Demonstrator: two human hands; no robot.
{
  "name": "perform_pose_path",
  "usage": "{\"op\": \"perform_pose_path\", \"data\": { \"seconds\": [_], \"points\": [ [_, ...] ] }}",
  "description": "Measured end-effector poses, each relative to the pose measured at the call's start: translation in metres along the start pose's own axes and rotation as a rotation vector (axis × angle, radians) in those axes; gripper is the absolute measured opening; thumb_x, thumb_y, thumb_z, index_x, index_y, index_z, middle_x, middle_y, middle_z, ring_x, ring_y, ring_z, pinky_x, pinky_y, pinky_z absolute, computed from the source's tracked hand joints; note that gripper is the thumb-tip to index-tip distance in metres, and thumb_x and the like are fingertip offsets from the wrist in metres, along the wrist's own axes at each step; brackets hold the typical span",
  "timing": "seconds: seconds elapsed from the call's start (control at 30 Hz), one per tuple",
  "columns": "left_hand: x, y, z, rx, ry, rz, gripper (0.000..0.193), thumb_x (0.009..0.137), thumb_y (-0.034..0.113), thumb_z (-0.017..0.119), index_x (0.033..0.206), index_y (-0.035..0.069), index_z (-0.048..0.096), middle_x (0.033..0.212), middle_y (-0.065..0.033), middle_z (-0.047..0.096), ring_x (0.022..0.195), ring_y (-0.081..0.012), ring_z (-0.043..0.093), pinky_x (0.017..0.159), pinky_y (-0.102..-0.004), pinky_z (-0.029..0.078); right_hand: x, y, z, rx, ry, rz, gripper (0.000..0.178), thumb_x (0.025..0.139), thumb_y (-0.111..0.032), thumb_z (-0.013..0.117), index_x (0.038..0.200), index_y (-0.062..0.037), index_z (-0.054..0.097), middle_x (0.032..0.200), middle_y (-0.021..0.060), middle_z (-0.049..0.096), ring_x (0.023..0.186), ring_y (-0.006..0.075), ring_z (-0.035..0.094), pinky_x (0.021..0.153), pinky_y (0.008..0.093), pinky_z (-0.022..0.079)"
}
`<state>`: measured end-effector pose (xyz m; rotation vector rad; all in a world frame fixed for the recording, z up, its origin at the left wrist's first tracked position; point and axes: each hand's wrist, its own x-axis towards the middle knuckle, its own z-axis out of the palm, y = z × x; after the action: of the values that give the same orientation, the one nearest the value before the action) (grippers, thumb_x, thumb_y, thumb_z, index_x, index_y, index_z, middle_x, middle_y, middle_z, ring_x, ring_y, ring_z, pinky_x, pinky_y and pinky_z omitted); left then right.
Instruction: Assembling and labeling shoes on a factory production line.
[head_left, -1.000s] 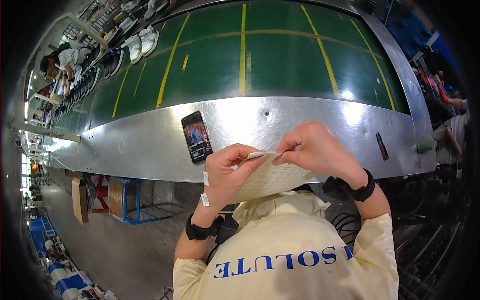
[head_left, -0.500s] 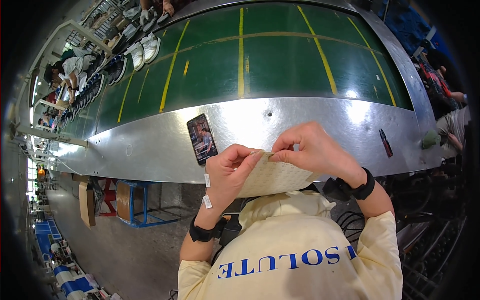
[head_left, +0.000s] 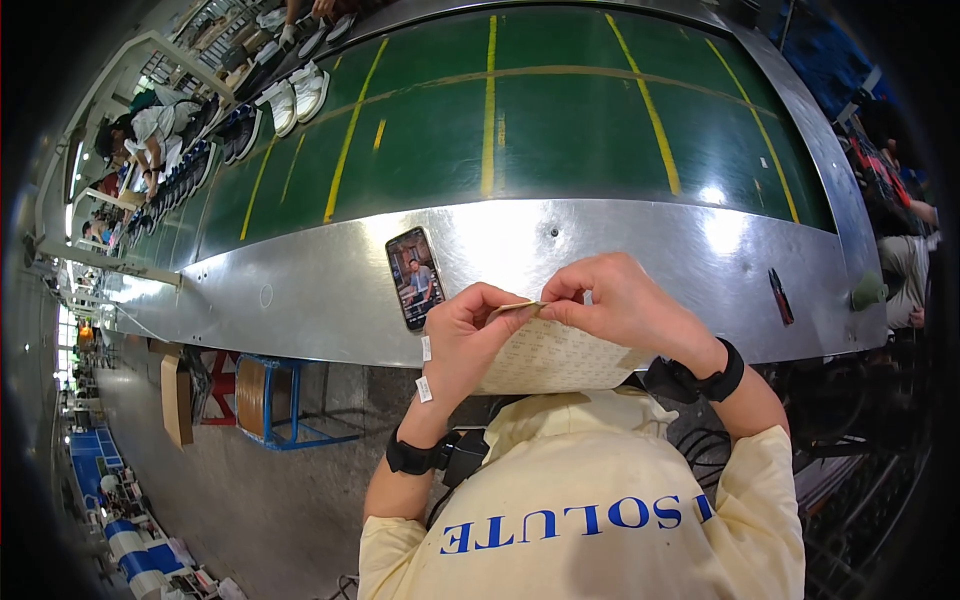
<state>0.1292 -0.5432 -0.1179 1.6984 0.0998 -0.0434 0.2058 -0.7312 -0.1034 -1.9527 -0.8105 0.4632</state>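
Note:
A cream sheet of printed labels (head_left: 565,358), covered in rows of small print, hangs between my hands at the table's near edge. Its upper edge is pinched between the thumb and fingers of my left hand (head_left: 466,338). Close beside that grip, my right hand (head_left: 622,308) pinches the same edge, fingertips nearly touching the left ones. Whether a single label is lifting between the fingertips is too small to tell. Small white labels (head_left: 424,389) are stuck along the side of my left hand and wrist. Dark bands circle both wrists.
A phone (head_left: 414,280) showing a video lies left of my hands on the metal table edge (head_left: 320,275). A dark pen-like tool (head_left: 780,297) lies to the right. Beyond runs a green belt (head_left: 570,130) with shoes (head_left: 297,97) at far left. A blue-framed stool (head_left: 270,400) stands below.
The sheet's upper edge has bent over at my left fingertips, and my left thumb has shifted along it. Both hands still pinch it. The whole view has shifted slightly.

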Motion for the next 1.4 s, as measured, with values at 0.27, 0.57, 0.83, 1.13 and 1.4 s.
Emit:
{"op": "perform_pose_path", "data": {
  "seconds": [0.27, 0.57, 0.83, 1.13, 1.4],
  "points": [
    [-0.001, -0.017, -0.002, 0.002, 0.072, 0.008, 0.006, 0.081, 0.000, 0.067, 0.085, -0.001, 0.062, 0.083, -0.0031, 0.065, 0.074, -0.0046, 0.057, 0.066, -0.0189, 0.047, -0.001, 0.004, -0.001, 0.080, -0.020, 0.015, 0.015, 0.076, -0.015, 0.068, 0.083, -0.0020, 0.065, 0.069, 0.0104, 0.065, 0.060, 0.0201, 0.061, 0.057, 0.0292, 0.046],
    [-0.001, -0.038, -0.003, -0.046, 0.140, -0.071, 0.009, 0.080, 0.005, 0.069, 0.084, 0.001, 0.063, 0.078, -0.0003, 0.063, 0.071, -0.0038, 0.054, 0.063, -0.0191, 0.044, 0.014, 0.013, 0.007, -0.040, -0.127, 0.178, 0.014, 0.074, -0.013, 0.070, 0.082, -0.0031, 0.064, 0.068, 0.0103, 0.063, 0.060, 0.0191, 0.060, 0.056, 0.0302, 0.045],
    [0.009, -0.100, -0.058, 0.582, 0.656, 0.026, 0.056, 0.075, 0.022, 0.074, 0.118, 0.000, 0.047, 0.097, -0.0129, 0.060, 0.089, -0.0219, 0.057, 0.074, -0.0302, 0.046, 0.071, 0.071, -0.001, -0.180, -0.045, 0.230, 0.016, 0.071, -0.014, 0.072, 0.080, -0.0029, 0.065, 0.064, 0.0093, 0.061, 0.057, 0.0177, 0.058, 0.055, 0.0296, 0.043],
    [0.021, -0.113, -0.045, 0.958, 0.580, -0.100, 0.096, 0.065, 0.025, 0.074, 0.141, 0.001, 0.019, 0.143, -0.0256, 0.023, 0.129, -0.0383, 0.029, 0.098, -0.0509, 0.024, 0.161, 0.102, -0.005, -0.247, -0.138, 0.318, 0.018, 0.071, -0.016, 0.072, 0.077, -0.0006, 0.064, 0.063, 0.0081, 0.061, 0.058, 0.0150, 0.056, 0.056, 0.0285, 0.042],
    [0.020, -0.091, -0.068, 0.480, 0.635, -0.090, 0.099, 0.064, 0.005, 0.069, 0.142, 0.001, 0.009, 0.144, -0.0198, 0.022, 0.126, -0.0360, 0.035, 0.102, -0.0414, 0.035, 0.214, 0.114, 0.017, -0.224, -0.278, 0.251, 0.024, 0.068, -0.024, 0.074, 0.078, -0.0040, 0.067, 0.071, 0.0079, 0.065, 0.069, 0.0179, 0.062, 0.061, 0.0314, 0.046]
  ]
}}
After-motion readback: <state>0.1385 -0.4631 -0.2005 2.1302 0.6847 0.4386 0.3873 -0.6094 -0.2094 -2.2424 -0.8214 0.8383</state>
